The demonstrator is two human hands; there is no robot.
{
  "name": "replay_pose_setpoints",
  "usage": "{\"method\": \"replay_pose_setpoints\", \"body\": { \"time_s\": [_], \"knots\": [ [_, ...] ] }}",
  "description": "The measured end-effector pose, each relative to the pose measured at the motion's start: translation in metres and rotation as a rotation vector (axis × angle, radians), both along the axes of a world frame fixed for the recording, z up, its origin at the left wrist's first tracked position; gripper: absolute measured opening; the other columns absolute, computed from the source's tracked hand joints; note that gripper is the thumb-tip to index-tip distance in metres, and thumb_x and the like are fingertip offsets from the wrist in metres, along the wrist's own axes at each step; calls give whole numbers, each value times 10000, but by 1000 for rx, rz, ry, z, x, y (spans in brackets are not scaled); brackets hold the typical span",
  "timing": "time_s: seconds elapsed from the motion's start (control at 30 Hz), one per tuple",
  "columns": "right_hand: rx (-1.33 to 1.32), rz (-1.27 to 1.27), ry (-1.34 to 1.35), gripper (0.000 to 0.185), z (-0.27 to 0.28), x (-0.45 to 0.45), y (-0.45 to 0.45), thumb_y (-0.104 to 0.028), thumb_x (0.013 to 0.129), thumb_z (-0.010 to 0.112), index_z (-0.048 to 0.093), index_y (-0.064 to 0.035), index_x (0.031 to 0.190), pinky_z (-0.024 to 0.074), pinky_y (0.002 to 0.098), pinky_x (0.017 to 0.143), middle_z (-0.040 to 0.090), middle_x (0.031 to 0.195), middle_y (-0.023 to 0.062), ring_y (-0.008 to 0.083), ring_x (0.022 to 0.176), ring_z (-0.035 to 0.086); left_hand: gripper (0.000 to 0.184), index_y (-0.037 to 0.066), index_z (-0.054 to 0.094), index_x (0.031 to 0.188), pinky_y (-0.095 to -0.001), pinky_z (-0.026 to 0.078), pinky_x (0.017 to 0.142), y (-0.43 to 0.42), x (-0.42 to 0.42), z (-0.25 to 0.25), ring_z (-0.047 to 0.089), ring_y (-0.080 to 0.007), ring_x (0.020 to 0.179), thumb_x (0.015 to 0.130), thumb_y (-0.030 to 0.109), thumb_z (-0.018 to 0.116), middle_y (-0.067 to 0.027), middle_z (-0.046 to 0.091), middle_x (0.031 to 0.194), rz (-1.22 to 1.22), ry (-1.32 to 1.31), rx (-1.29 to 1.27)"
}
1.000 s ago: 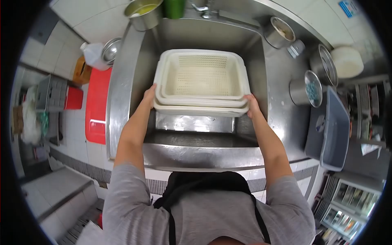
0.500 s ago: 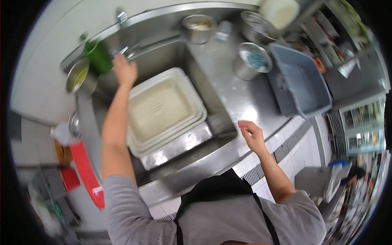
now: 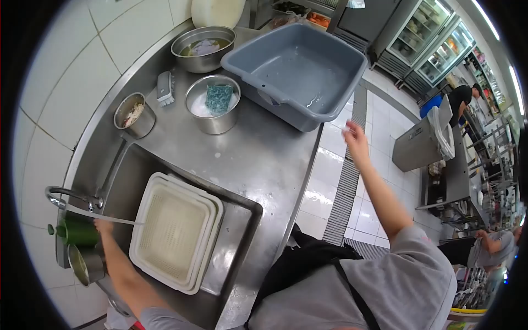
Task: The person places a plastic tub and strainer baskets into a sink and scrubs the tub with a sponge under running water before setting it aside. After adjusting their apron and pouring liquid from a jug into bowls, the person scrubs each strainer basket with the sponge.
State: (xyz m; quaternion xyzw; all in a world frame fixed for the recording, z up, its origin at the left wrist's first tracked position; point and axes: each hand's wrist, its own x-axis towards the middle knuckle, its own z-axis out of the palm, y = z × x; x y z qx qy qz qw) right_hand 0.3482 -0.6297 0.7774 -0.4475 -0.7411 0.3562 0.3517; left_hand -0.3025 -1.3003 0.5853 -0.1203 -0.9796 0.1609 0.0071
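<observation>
White plastic baskets (image 3: 170, 236) are nested in the sink (image 3: 130, 169); placing seems done, wetting by water (image 3: 118, 219) from the faucet (image 3: 69, 192) unfinished. On the right hand (image 3: 356, 138), fingers are half-curled, nothing held; the left hand's (image 3: 103, 226) grip cannot be told.

Brush (image 3: 165, 88) on counter (image 3: 220, 162), between a small pot (image 3: 142, 125) and a larger pot (image 3: 206, 62) of liquid, all near the wall (image 3: 66, 93). Grey bin (image 3: 413, 142) on tiled floor (image 3: 323, 192); glass-door fridges (image 3: 413, 34) beyond it. Person in black (image 3: 458, 102) just past the bin; second person (image 3: 489, 252), grey top, near right edge.
</observation>
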Motion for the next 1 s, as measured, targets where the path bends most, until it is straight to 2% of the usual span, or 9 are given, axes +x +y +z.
{"method": "replay_pose_setpoints", "body": {
  "time_s": [0.03, 0.1, 0.2, 0.27, 0.37, 0.47, 0.63, 0.73, 1.0],
  "knots": [
    [-209, -93, 150, 509, 9, -13, 24, -252, 741, 625, 444, -63, 1177, 429, 362, 778, 499, 1149, 114, 222, 1011, 495, 626, -41, 470, 1147, -375, 362, 907, 0, 1, -3, 438, -415, 1073, 723, 390, 629, -214, 509, 1127, -263, -124, -203],
    [-552, -211, 421, 657, 23, -35, 69, -376, 711, 636, 383, -58, 1227, 395, 409, 796, 425, 1191, 118, 229, 1036, 420, 532, -11, 513, 1084, -364, 378, 893, 73, 79, 49, 478, -338, 1065, 732, 378, 605, -198, 544, 1059, 227, -418, 867],
    [-719, -247, 535, 665, 23, -54, 131, -406, 682, 651, 402, -44, 1181, 370, 419, 791, 421, 1146, 121, 233, 987, 410, 403, 24, 575, 961, -383, 450, 657, 87, 77, 65, 557, -243, 842, 753, 368, 588, -125, 583, 902, -539, -642, 542],
    [-665, -197, 619, 552, 18, -65, 157, -328, 653, 682, 466, -47, 1076, 353, 416, 791, 474, 1059, 102, 225, 937, 441, 347, 17, 600, 756, -295, 453, 586, 129, 114, 125, 583, -161, 636, 793, 355, 534, -103, 596, 668, 40, -542, 918],
    [-556, -185, 922, 203, 8, -72, 185, -89, 597, 664, 551, -88, 766, 314, 288, 545, 489, 718, 30, 161, 661, 443, 416, 70, 514, 529, -280, 379, 414, 138, 144, 160, 493, -133, 452, 829, 357, 482, -41, 489, 481, -48, -81, 1197],
    [-633, -71, 1116, 159, -8, -67, 213, -65, 631, 629, 575, -3, 768, 460, 339, 743, 562, 802, 101, 239, 785, 549, 441, 107, 426, 483, -300, 261, 347, 139, 192, 203, 364, -137, 344, 790, 411, 513, -8, 370, 410, 282, -15, 1602],
    [-761, 152, 979, 235, 61, 5, 222, -57, 691, 566, 555, 33, 908, 438, 394, 824, 575, 952, 141, 280, 902, 541, 295, 18, 549, 889, -438, 408, 702, 112, 229, 230, 537, -371, 830, 853, 283, 425, -191, 583, 840, -222, 323, 315],
    [-843, 238, 923, 333, 98, 44, 242, -36, 662, 548, 539, 67, 978, 399, 408, 882, 556, 1006, 168, 308, 946, 521, 417, 79, 486, 1099, -360, 441, 628, 152, 295, 268, 551, -188, 747, 725, 226, 592, -76, 548, 762, 437, -158, 886],
    [-596, 167, 842, 181, 175, 77, 185, 4, 663, 556, 539, 37, 840, 461, 358, 746, 545, 848, 116, 259, 796, 547, 368, 122, 567, 1030, -327, 447, 651, 119, 362, 206, 539, -157, 793, 732, 328, 630, -33, 580, 843, 145, -251, 939]
  ]
}}
